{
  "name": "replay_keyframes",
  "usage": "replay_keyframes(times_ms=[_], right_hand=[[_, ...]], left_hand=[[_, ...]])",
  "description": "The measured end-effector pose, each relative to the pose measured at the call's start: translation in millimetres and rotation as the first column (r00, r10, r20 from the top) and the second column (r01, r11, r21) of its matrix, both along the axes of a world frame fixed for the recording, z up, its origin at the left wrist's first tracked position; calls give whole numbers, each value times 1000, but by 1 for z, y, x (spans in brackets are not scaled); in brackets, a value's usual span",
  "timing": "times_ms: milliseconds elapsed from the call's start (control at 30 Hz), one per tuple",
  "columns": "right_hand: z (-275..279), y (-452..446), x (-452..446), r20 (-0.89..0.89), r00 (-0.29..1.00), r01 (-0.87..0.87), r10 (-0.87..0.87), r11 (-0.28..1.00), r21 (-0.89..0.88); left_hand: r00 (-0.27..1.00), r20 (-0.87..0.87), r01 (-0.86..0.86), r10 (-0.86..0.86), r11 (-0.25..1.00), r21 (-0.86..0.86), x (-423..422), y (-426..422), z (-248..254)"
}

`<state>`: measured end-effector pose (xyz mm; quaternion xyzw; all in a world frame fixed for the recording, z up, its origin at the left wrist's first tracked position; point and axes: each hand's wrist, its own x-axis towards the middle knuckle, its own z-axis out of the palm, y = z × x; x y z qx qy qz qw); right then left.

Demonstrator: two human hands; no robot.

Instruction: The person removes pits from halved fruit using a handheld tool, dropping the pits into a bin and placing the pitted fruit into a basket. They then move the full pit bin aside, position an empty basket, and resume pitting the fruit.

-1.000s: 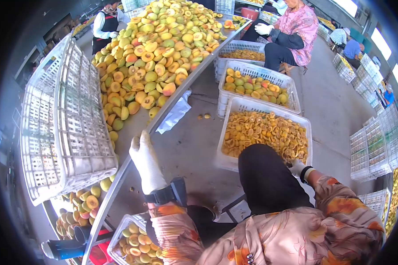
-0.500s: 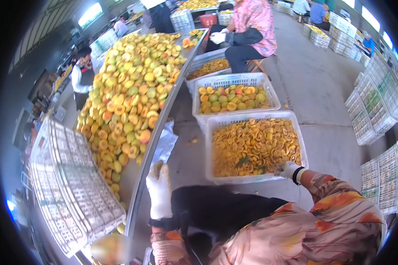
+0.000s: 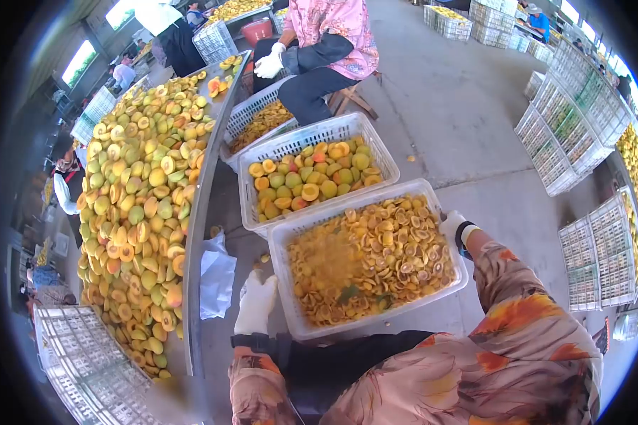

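Note:
My right hand (image 3: 455,230), in a white glove, grips the right rim of a white plastic crate (image 3: 443,297) with its fingers at the edge. Small cut yellow fruit pieces (image 3: 404,248) fill that crate, with a few green leaves near the front; a patch at its left is blurred. Beside the crate's left wall is my left hand (image 3: 256,303), also white-gloved, its fingers pointing up and slightly apart, holding nothing I can see. Just behind, a second white crate (image 3: 390,166) holds larger halved yellow peaches (image 3: 319,173).
A metal-edged table (image 3: 200,191) heaped with peach halves (image 3: 138,212) runs along my left. A white sheet (image 3: 217,280) hangs beside it. Ahead sits a co-worker in a pink top (image 3: 340,35). Stacked crates (image 3: 574,120) stand at the right, and another crate (image 3: 92,361) at lower left.
My view has turned right. The crate of cut pieces now sits tilted and closer to my left hand. My right hand has moved from its front right corner up along the right rim.

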<state>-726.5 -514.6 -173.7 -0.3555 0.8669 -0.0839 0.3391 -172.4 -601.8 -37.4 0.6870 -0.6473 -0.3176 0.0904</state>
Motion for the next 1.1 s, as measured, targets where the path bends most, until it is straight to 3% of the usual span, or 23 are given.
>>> replay_keyframes(times_ms=[67,167,367,467,533,600,667,700,733,800,833,933,1100], right_hand=[[-11,-4,4,-56,997,49,-50,998,-30],[-6,0,-2,14,998,65,-64,995,-80],[4,-1,6,-88,996,22,-24,1000,-18],[-12,5,1,-66,998,-18,14,997,-70],[-42,18,-14,-150,983,-109,103,994,-32],[-57,63,-12,66,994,98,-90,986,-136],[1,105,28,135,983,144,-127,982,-126],[-8,123,24,155,978,156,-140,983,-92],[-10,138,26,235,958,201,-167,971,-130],[-10,149,25,217,938,297,-269,949,-106],[-20,151,17,197,946,280,-258,956,-93],[-26,151,11,121,947,312,-299,944,-109],[-7,139,11,3,959,281,-282,958,-59]], left_hand=[[999,46,-20,21,999,-40,-12,-1,0],[995,88,24,-34,993,116,-43,-4,17],[999,-15,45,-45,999,-2,-35,6,-12],[996,87,-12,10,999,32,-21,17,23],[989,136,-64,61,998,18,-20,20,40],[991,132,-12,17,999,-38,-23,17,28],[993,113,56,-47,995,-80,-40,3,23],[995,91,46,-47,999,13,-58,-5,32],[992,108,71,-70,997,-8,-69,-8,25],[982,150,122,-112,990,-63,-88,-21,14],[974,185,132,-134,991,19,-95,-23,25],[978,58,205,-203,978,-39,-107,-34,41],[939,-153,252,-307,920,-300,-115,-46,64]])
